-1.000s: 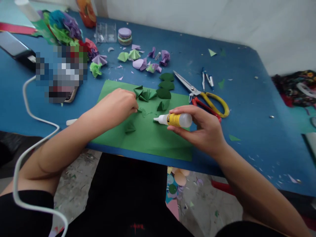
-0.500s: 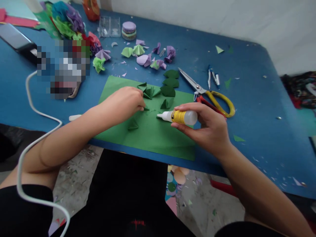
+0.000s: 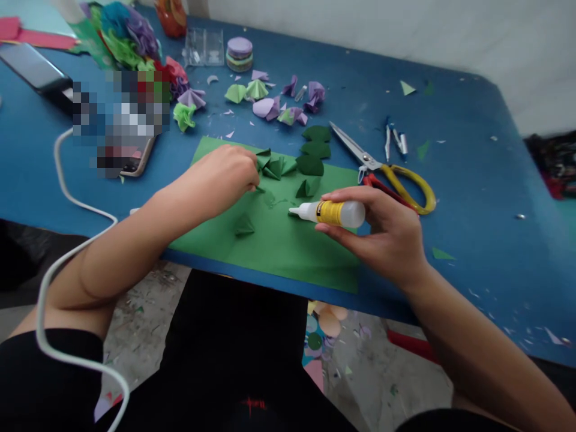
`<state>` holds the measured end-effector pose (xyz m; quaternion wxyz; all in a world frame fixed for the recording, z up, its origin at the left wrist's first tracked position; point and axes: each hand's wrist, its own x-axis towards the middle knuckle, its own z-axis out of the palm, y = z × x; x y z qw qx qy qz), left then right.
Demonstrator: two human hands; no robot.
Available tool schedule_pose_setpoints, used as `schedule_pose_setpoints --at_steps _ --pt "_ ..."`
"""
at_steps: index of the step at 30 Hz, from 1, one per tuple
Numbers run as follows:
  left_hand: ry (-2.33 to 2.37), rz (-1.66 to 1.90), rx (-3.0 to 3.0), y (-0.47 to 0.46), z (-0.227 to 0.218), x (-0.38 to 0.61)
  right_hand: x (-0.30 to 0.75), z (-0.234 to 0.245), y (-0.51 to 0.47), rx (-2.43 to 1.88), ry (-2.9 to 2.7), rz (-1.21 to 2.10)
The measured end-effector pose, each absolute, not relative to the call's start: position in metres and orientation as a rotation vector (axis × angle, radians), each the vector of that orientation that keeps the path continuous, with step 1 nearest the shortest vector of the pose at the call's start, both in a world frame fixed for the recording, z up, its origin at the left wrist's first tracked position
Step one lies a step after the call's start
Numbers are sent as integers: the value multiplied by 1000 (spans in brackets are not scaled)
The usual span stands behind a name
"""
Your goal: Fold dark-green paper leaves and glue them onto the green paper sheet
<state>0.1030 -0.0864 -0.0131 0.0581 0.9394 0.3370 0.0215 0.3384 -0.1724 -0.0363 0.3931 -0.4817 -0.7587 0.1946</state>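
Observation:
My right hand holds a white glue bottle with a yellow label on its side, thumb below and fingers above. Its nozzle points left, low over a green paper sheet. Pinched in my left hand is a small green paper piece, mostly hidden by the fingers. Beyond that hand lie folded green paper leaves. A single folded leaf rests above the bottle's nozzle, and another folded leaf sits toward the front. Flat dark green leaves overlap the sheet's far edge. Wet-looking marks show between my hands.
Scissors lie right of the sheet, beside a blue compass. Purple and light green paper petals are scattered behind. At left are a phone, a white cable and crumpled paper flowers.
My left hand has drawn back a little, away from the nozzle, still pinching the small green piece. My right hand keeps the glue bottle almost where it was. The view has shifted slightly.

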Motion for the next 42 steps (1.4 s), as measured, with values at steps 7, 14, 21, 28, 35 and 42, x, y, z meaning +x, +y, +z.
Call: schedule_pose_setpoints --at_steps 7,14,21,28,35,42 --pt "971 251 2857 -83 -16 103 340 -36 -172 -1197 -1891 442" --pt "1027 480 2824 -83 -11 102 342 -37 -172 -1185 -1872 437" --pt "1106 519 2778 -85 -6 102 340 -34 -174 -1169 -1767 480" --pt "1021 521 2483 -87 -11 109 338 -31 -172 -1261 -1702 511" --pt "547 259 2433 -107 -9 115 338 -33 -168 -1342 -1618 561" --pt "521 47 2575 -122 -20 127 337 -35 -165 -1353 -1548 689"
